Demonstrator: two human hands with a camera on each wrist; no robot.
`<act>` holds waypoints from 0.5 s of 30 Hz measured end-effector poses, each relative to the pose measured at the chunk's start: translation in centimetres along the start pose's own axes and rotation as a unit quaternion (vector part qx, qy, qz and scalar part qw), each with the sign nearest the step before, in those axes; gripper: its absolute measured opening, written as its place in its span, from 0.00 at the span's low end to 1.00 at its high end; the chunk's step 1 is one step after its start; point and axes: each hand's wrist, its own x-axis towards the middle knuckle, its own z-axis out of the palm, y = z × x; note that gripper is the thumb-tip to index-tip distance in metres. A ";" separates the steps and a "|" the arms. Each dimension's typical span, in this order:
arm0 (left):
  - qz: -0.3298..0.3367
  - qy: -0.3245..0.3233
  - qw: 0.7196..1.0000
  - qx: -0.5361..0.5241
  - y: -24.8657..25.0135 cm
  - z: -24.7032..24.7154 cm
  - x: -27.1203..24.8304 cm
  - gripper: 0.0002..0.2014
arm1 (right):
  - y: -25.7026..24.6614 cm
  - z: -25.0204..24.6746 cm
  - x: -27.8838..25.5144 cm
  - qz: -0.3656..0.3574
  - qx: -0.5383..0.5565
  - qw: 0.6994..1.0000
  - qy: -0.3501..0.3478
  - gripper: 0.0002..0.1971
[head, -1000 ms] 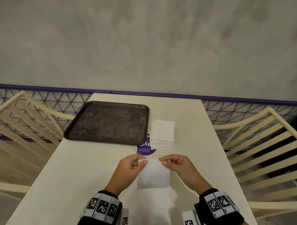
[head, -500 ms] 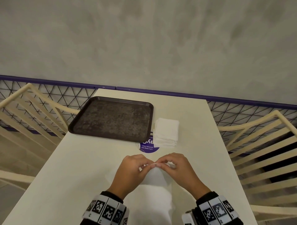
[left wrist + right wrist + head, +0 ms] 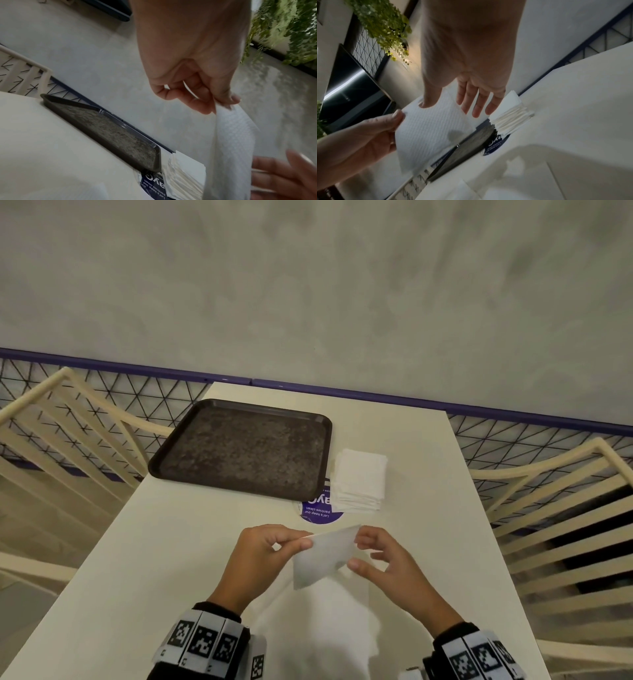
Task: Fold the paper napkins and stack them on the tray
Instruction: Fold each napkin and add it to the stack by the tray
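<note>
Left hand [image 3: 263, 556] pinched a paper napkin [image 3: 323, 559] lifted off the table since a second earlier, right hand [image 3: 383, 563] now released beside it (folding apparently unfinished), tray [image 3: 239, 451] beyond both hands.

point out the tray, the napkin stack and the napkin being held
tray [image 3: 239, 453], head view, on its bare speckled floor.
napkin stack [image 3: 361, 470], head view, on the top sheet.
held napkin [image 3: 322, 559], head view, on its hanging middle; left hand [image 3: 263, 556] pinches its corner.

Table [image 3: 171, 559] bears tray [image 3: 239, 409], napkin stack [image 3: 359, 474], sticker [image 3: 320, 517].
</note>
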 end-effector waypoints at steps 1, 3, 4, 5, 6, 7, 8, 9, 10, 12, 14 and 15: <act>-0.008 -0.001 1.000 -0.009 0.0 0.0 0.1 0.09 | 0.3 0.3 0.1 0.011 -0.009 1.000 -0.021 0.17; -0.023 -0.002 1.000 -0.020 -0.1 0.1 0.3 0.09 | 0.6 0.9 0.5 0.025 -0.006 0.999 -0.029 0.06; -0.032 -0.002 0.999 -0.021 -0.3 0.2 0.4 0.07 | 1.0 0.9 0.8 0.030 -0.001 0.999 -0.024 0.08; -0.044 -0.002 0.999 -0.016 -0.6 0.3 0.5 0.06 | 1.3 0.9 1.2 0.037 0.002 0.999 -0.014 0.14; -0.055 -0.001 0.998 -0.004 -1.0 0.3 0.6 0.05 | 1.7 0.8 1.6 0.042 0.005 0.999 -0.003 0.16; -0.066 0.002 0.998 0.015 -1.6 0.4 0.7 0.05 | 1.9 0.7 2.0 0.047 0.010 0.999 0.008 0.17; -0.077 0.006 0.996 0.039 -2.3 0.4 0.8 0.05 | 2.1 0.4 2.6 0.053 0.010 0.998 0.018 0.16; -0.089 0.007 0.994 0.067 -3.2 0.5 0.8 0.07 | 2.3 0.1 3.2 0.062 0.011 0.997 0.033 0.16; -0.104 0.003 0.990 0.098 -4.2 0.6 0.7 0.09 | 2.6 -0.4 4.1 0.074 0.013 0.996 0.054 0.15; -0.134 -0.020 0.977 0.165 -6.3 0.9 0.4 0.14 | 2.8 -1.4 5.9 0.092 0.016 0.991 0.092 0.12; -0.165 -0.054 0.954 0.243 -7.9 1.3 -0.1 0.20 | 3.0 -2.5 8.1 0.106 0.008 0.986 0.128 0.11; -0.188 -0.067 0.939 0.279 -8.5 1.5 -0.3 0.25 | 3.2 -3.0 9.3 0.113 0.000 0.983 0.147 0.11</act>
